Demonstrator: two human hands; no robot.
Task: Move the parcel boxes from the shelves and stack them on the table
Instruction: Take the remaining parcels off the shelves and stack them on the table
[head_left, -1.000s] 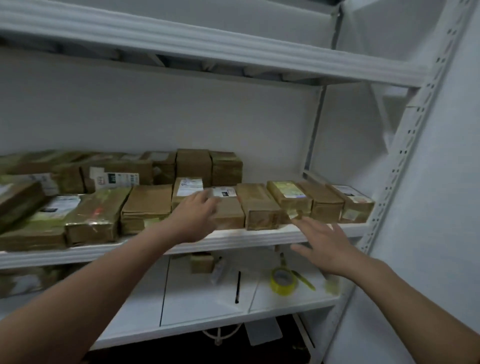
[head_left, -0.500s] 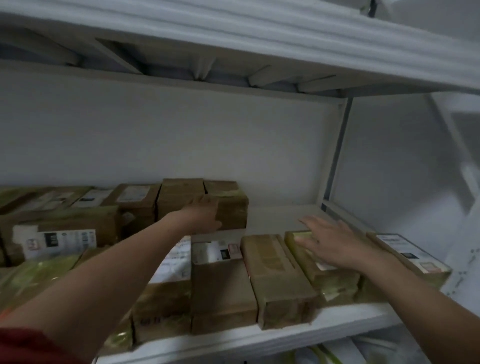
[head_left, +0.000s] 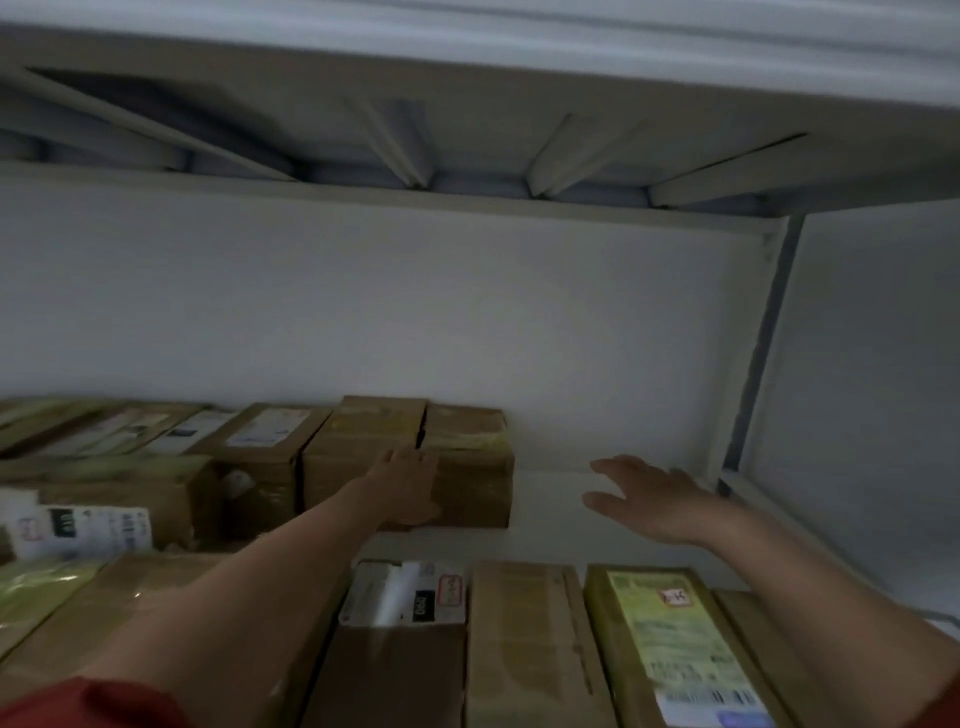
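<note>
Contact at the back of the shelf: the left hand (head_left: 410, 488) lies against the front face of the rear parcel box (head_left: 472, 467), close to the seam with the neighbouring box (head_left: 363, 452). Its fingers are laid along the cardboard and not visibly hooked round any edge, though blur hides finer detail. The right hand (head_left: 660, 499) is spread and holds nothing, poised above the bare shelf (head_left: 561, 540) just to the right of that same box, palm turned toward it and not touching it. The box stands at the right end of the back row, against the rear wall, flat on the shelf and not lifted.

Half a second earlier the right hand rested on the green-taped box (head_left: 675, 649) in the front row; it has since left that parcel and reached past it to the back, while the left hand has stayed on the rear box. The view has also leaned further in, under the upper shelf (head_left: 467, 130). The shift suggests the rear box is the chosen one, to be pressed between two palms and drawn out over the front-row boxes (head_left: 519, 649). Nothing is off the shelf at this moment and the table is out of view, so the carry and the stacking remain ahead
</note>
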